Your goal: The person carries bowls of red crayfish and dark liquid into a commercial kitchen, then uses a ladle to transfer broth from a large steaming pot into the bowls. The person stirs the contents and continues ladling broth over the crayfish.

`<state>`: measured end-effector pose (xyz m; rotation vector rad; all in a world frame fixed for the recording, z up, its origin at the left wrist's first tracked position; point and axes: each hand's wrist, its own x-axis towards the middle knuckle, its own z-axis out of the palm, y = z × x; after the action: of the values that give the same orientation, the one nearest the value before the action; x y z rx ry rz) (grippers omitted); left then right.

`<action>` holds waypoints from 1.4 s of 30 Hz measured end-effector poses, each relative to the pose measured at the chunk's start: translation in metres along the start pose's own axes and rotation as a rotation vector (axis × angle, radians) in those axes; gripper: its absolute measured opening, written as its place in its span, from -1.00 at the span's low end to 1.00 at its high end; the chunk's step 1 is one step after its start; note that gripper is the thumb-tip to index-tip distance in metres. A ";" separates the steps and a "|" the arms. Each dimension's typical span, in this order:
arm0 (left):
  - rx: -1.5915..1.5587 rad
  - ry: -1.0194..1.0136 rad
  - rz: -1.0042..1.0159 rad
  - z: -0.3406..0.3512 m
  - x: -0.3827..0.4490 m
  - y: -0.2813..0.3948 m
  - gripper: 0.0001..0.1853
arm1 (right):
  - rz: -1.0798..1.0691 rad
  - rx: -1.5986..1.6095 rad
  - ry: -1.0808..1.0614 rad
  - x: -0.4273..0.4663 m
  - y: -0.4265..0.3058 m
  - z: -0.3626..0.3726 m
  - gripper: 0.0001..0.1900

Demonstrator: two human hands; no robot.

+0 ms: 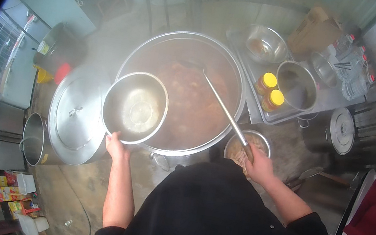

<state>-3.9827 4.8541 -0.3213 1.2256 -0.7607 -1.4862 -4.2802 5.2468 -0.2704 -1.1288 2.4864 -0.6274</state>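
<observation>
A large metal pot (129, 58) full of steaming reddish-brown liquid stands before me. My left hand (117, 147) grips the near rim of a stainless steel bowl (114, 101), tilted over the pot's left side. A little pale liquid or wet sheen shows at the bowl's bottom. In my right hand (260, 165) is the wooden grip of a long metal-handled ladle or spatula (224, 106). Its head dips into the pot and is mostly hidden by liquid and steam. Below that hand sits a smaller pot (268, 144) of pale brown food, partly covered by my hand and sleeve.
Left of the pot leans a big round lid (66, 128), with an open metal pot (33, 140) beside it. A metal table (325, 101) at right carries two yellow-lidded jars (269, 100), bowls and plastic bottles (355, 86). A lidded pot (342, 131) stands nearby. A hose (85, 217) crosses the floor.
</observation>
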 end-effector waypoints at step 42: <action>0.204 -0.309 -0.343 0.056 -0.060 -0.040 -0.84 | 0.531 1.556 0.133 -0.064 0.044 -0.067 -0.71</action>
<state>-4.0504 4.9151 -0.3232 1.3429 -0.9602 -1.9485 -4.2988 5.3384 -0.2291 0.1710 1.3842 -1.8783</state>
